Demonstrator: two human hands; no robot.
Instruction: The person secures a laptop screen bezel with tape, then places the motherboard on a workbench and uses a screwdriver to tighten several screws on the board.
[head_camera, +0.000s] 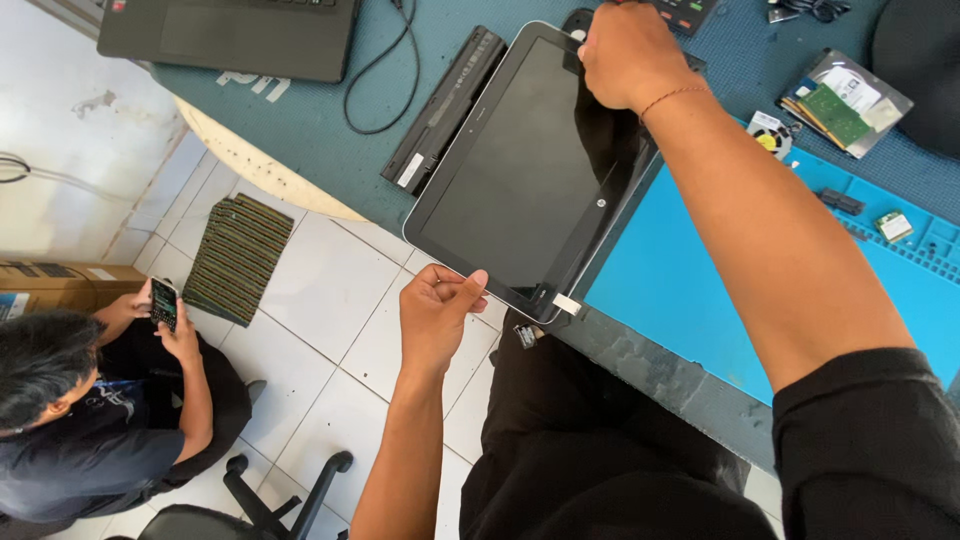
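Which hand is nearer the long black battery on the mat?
Right. The right hand grips the screen panel at its far edge, a little to the right of the battery. The left hand pinches the panel's near edge, off the table and farther from it.

one screen panel (520, 165), one battery (445, 110), one laptop (230, 35)

The left hand (437, 312) pinches the near edge of a dark screen panel (520, 175), and the right hand (628, 55) grips its far edge. The panel hangs tilted over the front edge of the workbench (310, 140), beside a blue mat (680, 280) and a long black battery (443, 110).
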